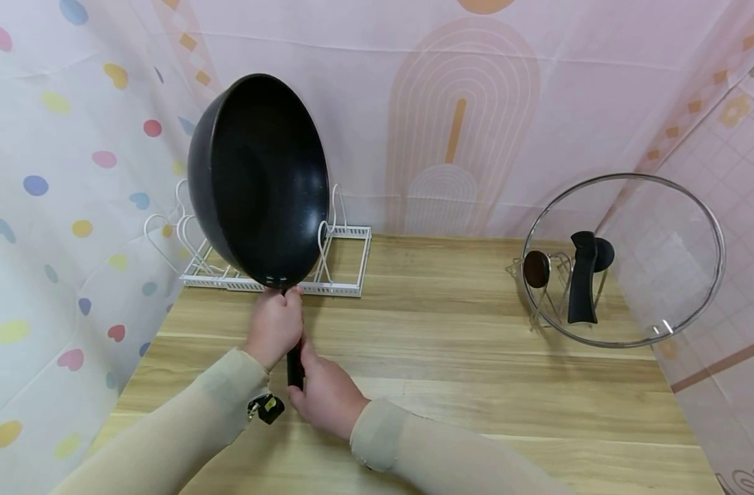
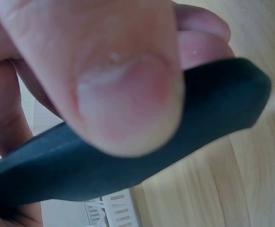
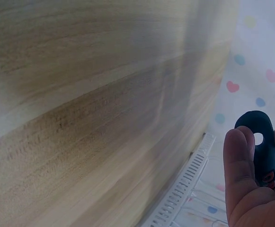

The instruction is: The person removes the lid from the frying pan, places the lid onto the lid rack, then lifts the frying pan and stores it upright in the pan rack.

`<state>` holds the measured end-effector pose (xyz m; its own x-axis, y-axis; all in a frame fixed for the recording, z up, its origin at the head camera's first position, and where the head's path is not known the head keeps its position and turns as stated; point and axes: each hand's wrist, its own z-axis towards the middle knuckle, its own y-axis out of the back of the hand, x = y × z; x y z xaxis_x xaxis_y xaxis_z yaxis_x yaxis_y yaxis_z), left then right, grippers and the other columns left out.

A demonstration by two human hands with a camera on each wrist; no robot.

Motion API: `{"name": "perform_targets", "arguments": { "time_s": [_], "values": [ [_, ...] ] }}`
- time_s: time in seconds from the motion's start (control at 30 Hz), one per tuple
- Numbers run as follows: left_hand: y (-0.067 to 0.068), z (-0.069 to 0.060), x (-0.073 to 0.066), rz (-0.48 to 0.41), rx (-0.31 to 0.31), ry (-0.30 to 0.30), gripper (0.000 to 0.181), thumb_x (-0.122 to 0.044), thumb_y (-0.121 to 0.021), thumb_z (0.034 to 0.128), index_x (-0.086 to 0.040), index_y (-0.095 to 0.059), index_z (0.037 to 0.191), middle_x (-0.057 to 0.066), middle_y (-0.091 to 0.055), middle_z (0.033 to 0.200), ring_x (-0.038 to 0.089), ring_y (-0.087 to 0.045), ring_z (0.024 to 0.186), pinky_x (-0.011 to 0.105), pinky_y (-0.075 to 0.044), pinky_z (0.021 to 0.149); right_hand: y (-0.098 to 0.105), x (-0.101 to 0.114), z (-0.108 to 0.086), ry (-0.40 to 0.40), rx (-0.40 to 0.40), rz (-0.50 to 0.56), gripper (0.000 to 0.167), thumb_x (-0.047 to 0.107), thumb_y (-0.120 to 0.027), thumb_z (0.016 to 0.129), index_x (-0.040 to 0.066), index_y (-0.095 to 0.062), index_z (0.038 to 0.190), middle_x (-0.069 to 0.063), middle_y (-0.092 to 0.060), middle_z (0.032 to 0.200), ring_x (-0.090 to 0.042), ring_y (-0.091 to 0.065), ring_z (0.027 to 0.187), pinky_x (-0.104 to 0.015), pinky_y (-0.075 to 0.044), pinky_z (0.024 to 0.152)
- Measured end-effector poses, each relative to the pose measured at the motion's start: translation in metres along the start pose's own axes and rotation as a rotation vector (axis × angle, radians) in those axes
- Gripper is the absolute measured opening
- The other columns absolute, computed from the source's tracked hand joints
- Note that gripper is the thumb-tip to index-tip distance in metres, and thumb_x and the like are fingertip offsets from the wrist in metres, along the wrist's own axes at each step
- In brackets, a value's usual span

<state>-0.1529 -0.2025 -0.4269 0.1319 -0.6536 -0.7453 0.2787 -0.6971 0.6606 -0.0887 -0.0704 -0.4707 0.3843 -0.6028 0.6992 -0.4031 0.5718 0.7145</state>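
A black wok (image 1: pixel 268 179) stands tilted up on its side over the white wire rack (image 1: pixel 340 292), its dark inside turned toward the right. Whether its rim bears on the rack is hard to tell. Close to the pan, my left hand (image 1: pixel 273 326) grips the black handle (image 2: pixel 104 165); the left wrist view shows a thumb large in front of it. Nearer the handle's end, my right hand (image 1: pixel 330 399) holds it too. In the right wrist view the handle tip (image 3: pixel 260 127), with its hanging hole, sits between thumb and fingers.
At the right, a glass lid (image 1: pixel 668 261) with a metal rim and black handle (image 1: pixel 583 278) stands upright on a small wire stand (image 1: pixel 550 309). Beside its handle is a brown round knob (image 1: pixel 536 269). Patterned curtains (image 1: pixel 464 124) enclose the wooden table (image 1: pixel 445 344).
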Motion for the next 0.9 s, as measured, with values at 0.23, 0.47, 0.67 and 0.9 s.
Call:
{"name": "perform_targets", "arguments": {
  "time_s": [0.23,0.47,0.67,0.9],
  "values": [
    [-0.0042,-0.0001,0.0033,0.027,-0.018,-0.037,0.038,-0.02,-0.043,0.1078,0.001,-0.073,0.102,0.006,-0.05,0.073,0.027,-0.05,0.064,0.038,-0.044,0.062,-0.0029,-0.0015,0.0008,-0.02,0.007,0.026,0.087,0.021,-0.075,0.097,0.008,-0.024,0.166,-0.011,-0.076,0.123,-0.005,-0.069,0.097,-0.02,-0.056,0.079],
    [-0.0064,-0.0004,0.0051,0.024,-0.008,-0.043,0.039,-0.019,-0.041,0.1085,0.003,-0.073,0.108,0.011,-0.058,0.081,0.029,-0.054,0.069,0.04,-0.046,0.067,-0.0036,-0.0034,0.0014,-0.005,-0.003,0.036,0.084,0.018,-0.075,0.096,0.008,-0.027,0.164,-0.01,-0.077,0.114,-0.005,-0.067,0.088,-0.019,-0.054,0.074],
    [-0.0081,-0.0002,0.0064,0.043,-0.019,-0.048,0.039,-0.019,-0.041,0.108,0.003,-0.074,0.108,0.013,-0.061,0.085,0.031,-0.057,0.075,0.044,-0.049,0.071,-0.0039,-0.0044,0.0015,-0.014,0.004,0.03,0.084,0.019,-0.075,0.096,0.007,-0.027,0.164,-0.011,-0.076,0.117,-0.006,-0.069,0.091,-0.021,-0.055,0.075],
    [-0.0101,-0.0011,0.007,0.043,-0.005,-0.047,0.04,-0.018,-0.038,0.1076,0.002,-0.073,0.107,0.018,-0.067,0.093,0.03,-0.057,0.072,0.041,-0.049,0.069,-0.0037,-0.0048,0.002,-0.059,0.029,0.062,0.083,0.019,-0.074,0.097,0.008,-0.028,0.165,-0.011,-0.076,0.12,-0.005,-0.067,0.09,-0.02,-0.054,0.074]
  ]
}}
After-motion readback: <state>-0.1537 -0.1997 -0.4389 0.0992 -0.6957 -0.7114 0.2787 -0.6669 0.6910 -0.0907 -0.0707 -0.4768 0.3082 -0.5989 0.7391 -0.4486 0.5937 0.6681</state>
